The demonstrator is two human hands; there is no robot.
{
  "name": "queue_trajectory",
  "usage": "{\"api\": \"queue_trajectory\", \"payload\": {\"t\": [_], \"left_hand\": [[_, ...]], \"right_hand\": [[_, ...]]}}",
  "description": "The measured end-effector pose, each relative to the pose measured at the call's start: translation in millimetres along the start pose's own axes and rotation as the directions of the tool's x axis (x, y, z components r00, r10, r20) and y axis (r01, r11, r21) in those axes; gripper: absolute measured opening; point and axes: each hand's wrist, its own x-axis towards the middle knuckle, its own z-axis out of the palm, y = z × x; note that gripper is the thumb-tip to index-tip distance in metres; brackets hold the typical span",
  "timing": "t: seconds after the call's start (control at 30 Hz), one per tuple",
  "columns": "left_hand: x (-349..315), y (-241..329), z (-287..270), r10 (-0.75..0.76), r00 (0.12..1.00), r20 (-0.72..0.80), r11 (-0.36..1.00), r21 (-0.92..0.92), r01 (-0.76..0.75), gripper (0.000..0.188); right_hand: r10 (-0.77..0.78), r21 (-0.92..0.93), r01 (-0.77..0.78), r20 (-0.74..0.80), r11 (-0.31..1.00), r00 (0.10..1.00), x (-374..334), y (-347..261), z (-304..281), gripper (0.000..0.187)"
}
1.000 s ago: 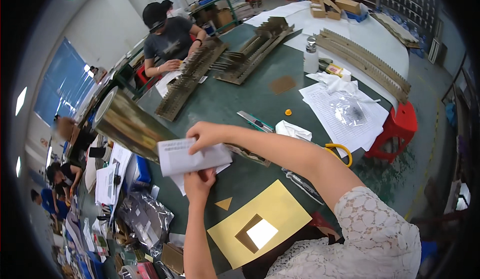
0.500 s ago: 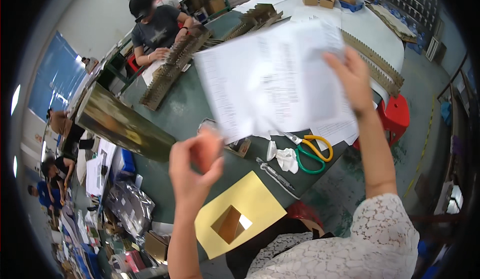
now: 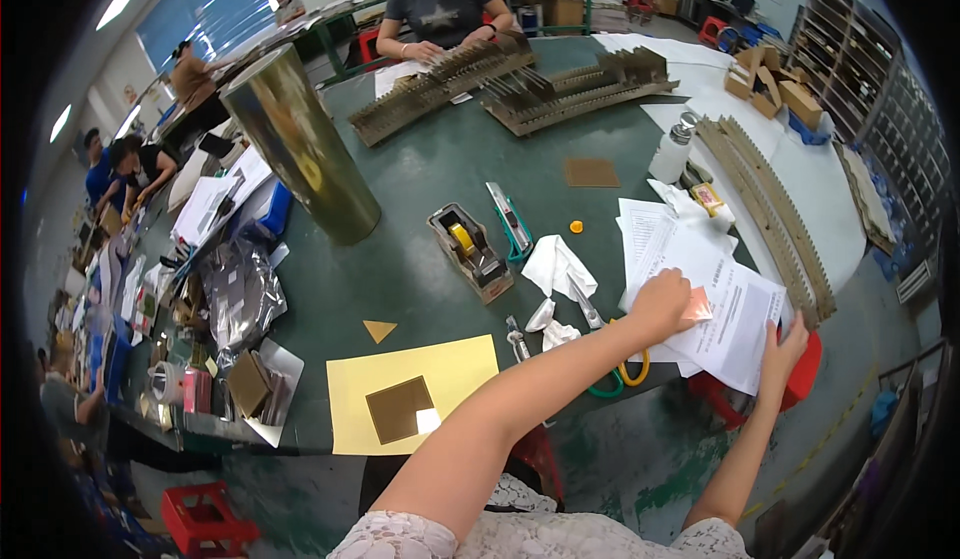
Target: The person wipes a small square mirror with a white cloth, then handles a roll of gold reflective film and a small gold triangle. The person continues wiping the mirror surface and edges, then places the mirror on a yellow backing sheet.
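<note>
The green table (image 3: pixel 420 279) spreads before me, a toothed brown rack (image 3: pixel 440 92) lying toward its far edge. A tall, shiny olive cylinder (image 3: pixel 300 149) stands toward the left edge, and a yellow sheet (image 3: pixel 350 384) lies along the near edge. At the near right corner, a white printed sheet (image 3: pixel 745 329) lies over other papers; the right hand (image 3: pixel 787 349) grips its right edge, thumb and fingers nearly closed. The left hand (image 3: pixel 655 309) reaches over it, fingers bent at a small orange-pink piece (image 3: pixel 700 305); whether they pinch or press it, I can't tell.
</note>
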Motion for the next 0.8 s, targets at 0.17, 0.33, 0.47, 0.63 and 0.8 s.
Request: {"api": "queue_trajectory", "payload": {"t": [0.17,0.33,0.47,0.63,0.8], "left_hand": [[-49.7,31.2,-77.4,0.173,0.985,-0.024,0.984,0.050,-0.171,0.050],[-161.0,1.4,-194.2,-0.058,0.997,-0.049,0.997,0.054,0.061,0.046],[-229.5,-30.2,-266.7,-0.306,0.929,-0.206,0.918,0.194,0.345,0.037],[-294.9,-57.6,-329.9,-0.477,0.808,-0.345,0.825,0.142,0.547,0.034],[-352.5,-76.3,-317.5,-0.633,0.727,-0.266,0.755,-0.004,0.656,0.036]], "right_hand": [[-0.127,0.336,0.103,0.052,0.936,0.991,-20.6,-126.0,-34.1,0.048],[-0.474,0.742,-0.156,0.560,0.652,0.680,-46.1,-290.0,-7.4,0.057],[-0.678,0.729,0.043,0.610,0.683,0.410,-75.3,-365.9,58.8,0.075],[-0.675,0.655,0.229,0.584,0.720,0.451,-88.2,-400.0,96.7,0.066],[-0.634,0.559,0.320,0.565,0.765,0.527,-95.9,-395.5,92.8,0.064]]}}
